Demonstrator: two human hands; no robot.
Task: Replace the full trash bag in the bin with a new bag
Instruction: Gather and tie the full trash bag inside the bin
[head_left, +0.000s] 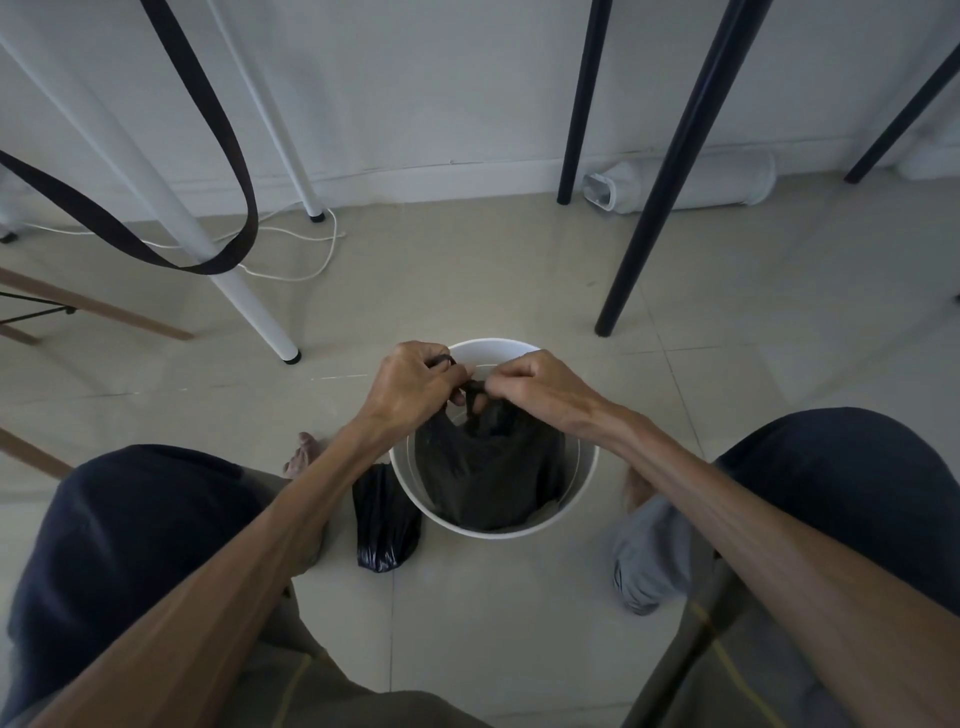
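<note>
A round white bin (586, 483) stands on the tiled floor between my knees. Inside it sits a full black trash bag (488, 467), its top gathered into two thin handles above the bin's far rim. My left hand (415, 382) pinches one handle and my right hand (530, 382) pinches the other, fingers close together at the gathered neck. A second black bag (385, 519), folded or rolled into a bundle, lies on the floor against the bin's left side.
White table legs (249, 306) stand to the left, black legs (644, 218) to the right. A dark strap (228, 260) hangs at upper left above a white cable (311, 260). A white cylinder (685, 182) lies by the wall. Wooden chair legs (104, 309) are at far left.
</note>
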